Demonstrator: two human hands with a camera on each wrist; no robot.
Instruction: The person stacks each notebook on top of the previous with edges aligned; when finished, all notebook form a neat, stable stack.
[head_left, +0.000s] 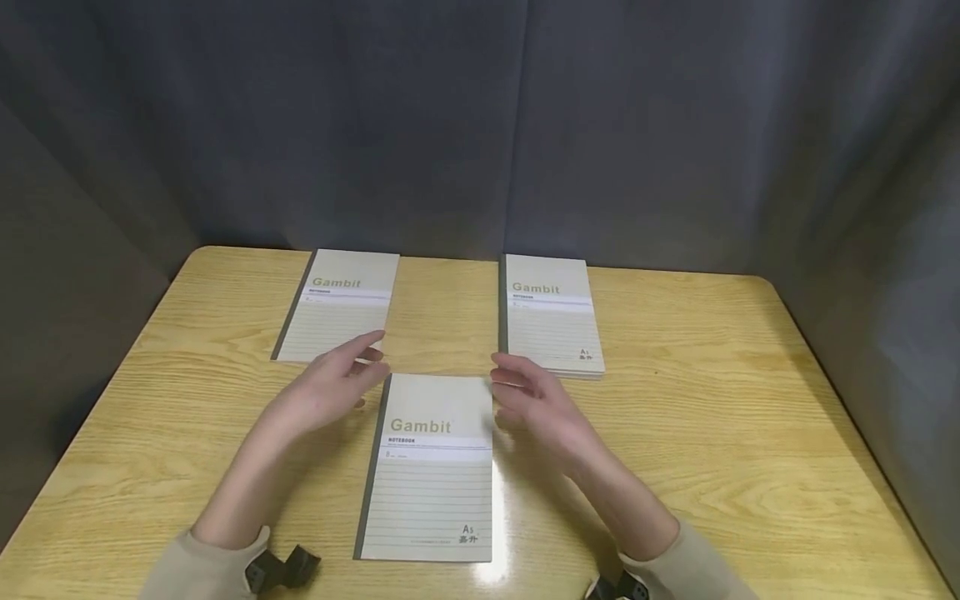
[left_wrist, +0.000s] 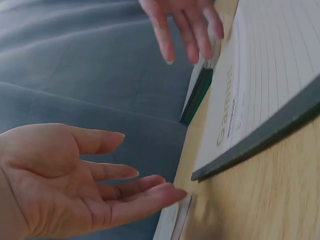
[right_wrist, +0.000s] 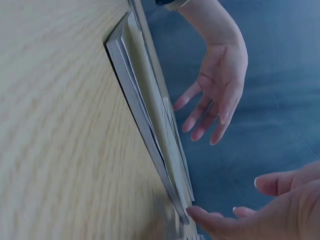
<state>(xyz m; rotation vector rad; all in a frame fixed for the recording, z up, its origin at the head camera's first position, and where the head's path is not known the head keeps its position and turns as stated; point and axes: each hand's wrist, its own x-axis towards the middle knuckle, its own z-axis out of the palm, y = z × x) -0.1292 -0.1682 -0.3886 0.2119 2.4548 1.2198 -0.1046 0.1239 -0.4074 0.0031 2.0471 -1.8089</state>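
Grip: my left hand [head_left: 322, 388] and right hand [head_left: 537, 410] loosely spread, pinching nothing | Front notebook [head_left: 433, 492]: flat on table [head_left: 712, 433], top end between them | Risk: uneven squeeze skews it; catching too shallow fans its pages [right_wrist: 142, 117]

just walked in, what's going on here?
Someone's left-hand grip and right-hand grip are open near the far corners of the front notebook, one per side. Neither holds it; whether they touch it is unclear. It lies flat on the wooden table, with a rear left notebook and rear right notebook beyond.
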